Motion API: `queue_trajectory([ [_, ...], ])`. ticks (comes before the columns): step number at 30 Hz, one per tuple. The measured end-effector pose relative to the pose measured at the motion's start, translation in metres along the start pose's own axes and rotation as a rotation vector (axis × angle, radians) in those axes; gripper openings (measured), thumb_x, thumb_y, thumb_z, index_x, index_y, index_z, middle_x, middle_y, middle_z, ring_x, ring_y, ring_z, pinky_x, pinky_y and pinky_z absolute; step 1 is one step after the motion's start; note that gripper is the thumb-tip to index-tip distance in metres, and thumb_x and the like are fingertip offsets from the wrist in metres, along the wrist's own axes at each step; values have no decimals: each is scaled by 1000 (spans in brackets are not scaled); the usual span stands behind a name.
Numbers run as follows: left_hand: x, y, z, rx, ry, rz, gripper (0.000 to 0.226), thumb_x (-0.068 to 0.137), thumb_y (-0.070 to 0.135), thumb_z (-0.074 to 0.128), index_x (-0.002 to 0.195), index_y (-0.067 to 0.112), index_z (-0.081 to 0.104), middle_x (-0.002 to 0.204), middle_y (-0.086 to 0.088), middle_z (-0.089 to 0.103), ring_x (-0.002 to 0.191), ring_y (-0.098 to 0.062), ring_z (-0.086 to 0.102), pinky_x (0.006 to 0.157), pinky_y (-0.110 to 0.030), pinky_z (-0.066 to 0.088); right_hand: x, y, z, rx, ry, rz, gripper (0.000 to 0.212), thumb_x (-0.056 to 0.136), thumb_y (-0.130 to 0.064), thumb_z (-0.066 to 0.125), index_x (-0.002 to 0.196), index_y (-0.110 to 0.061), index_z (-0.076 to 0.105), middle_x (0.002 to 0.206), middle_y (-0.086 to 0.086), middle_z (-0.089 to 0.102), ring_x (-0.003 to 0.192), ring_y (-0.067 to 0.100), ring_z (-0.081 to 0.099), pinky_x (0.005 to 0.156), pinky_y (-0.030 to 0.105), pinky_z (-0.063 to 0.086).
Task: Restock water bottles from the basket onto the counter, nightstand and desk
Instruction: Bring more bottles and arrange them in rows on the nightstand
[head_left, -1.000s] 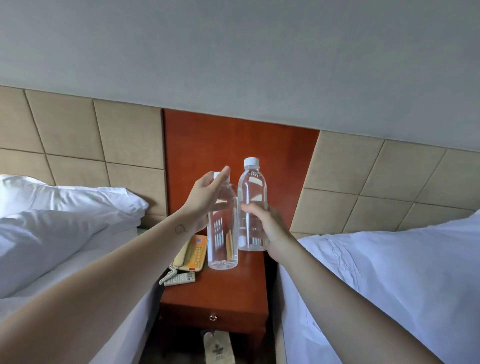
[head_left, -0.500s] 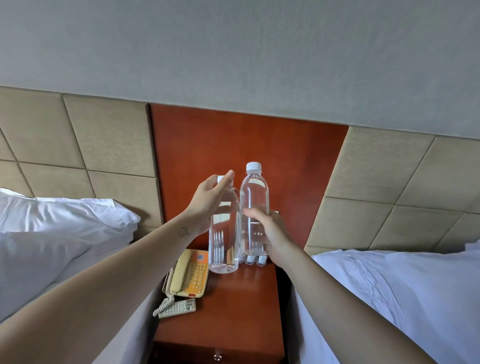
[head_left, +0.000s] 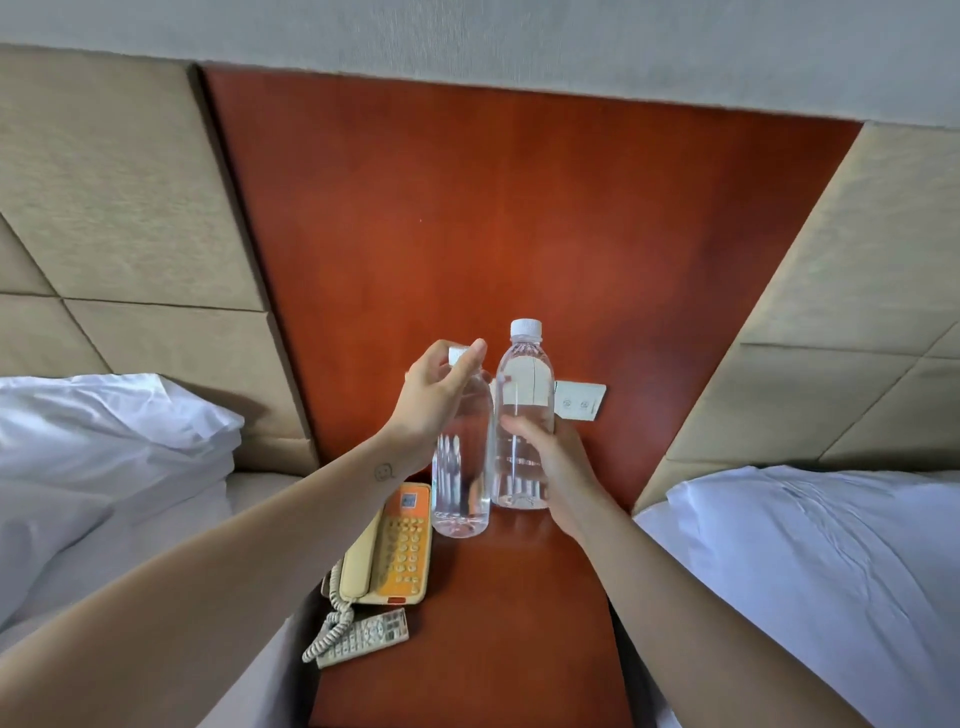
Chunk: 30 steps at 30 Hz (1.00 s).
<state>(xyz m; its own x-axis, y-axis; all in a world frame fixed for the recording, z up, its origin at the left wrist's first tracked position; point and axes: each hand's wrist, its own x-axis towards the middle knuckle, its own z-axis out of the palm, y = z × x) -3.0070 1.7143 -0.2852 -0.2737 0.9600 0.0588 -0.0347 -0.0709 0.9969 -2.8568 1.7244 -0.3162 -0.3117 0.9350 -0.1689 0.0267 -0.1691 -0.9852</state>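
Note:
Two clear water bottles with white caps are upright at the back of the red-brown nightstand (head_left: 498, 623). My left hand (head_left: 434, 400) grips the left bottle (head_left: 462, 483) near its neck and cap. The right bottle (head_left: 522, 395) is held round its middle by my right hand (head_left: 550, 457). Both bottle bases are at or just above the nightstand top; contact is hard to tell. The basket is out of view.
A beige and orange telephone (head_left: 387, 551) lies on the nightstand's left side, with a remote control (head_left: 363, 636) in front of it. A wall socket plate (head_left: 579, 400) sits behind the bottles. White-sheeted beds flank the nightstand, left (head_left: 104, 467) and right (head_left: 831, 571).
Both bottles have come down toward the back of the nightstand. The view has moved closer and tilted downward, showing more of the nightstand top.

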Motion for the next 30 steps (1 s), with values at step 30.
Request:
queue_trajectory([
  [30, 21, -395, 6, -21, 73, 323, 33, 89, 44, 63, 95, 13, 56, 82, -9, 64, 72, -18, 59, 69, -39, 52, 121, 383, -31, 20, 80, -339, 43, 69, -31, 77, 109, -23, 64, 96, -9, 75, 89, 5, 71, 67, 11, 53],
])
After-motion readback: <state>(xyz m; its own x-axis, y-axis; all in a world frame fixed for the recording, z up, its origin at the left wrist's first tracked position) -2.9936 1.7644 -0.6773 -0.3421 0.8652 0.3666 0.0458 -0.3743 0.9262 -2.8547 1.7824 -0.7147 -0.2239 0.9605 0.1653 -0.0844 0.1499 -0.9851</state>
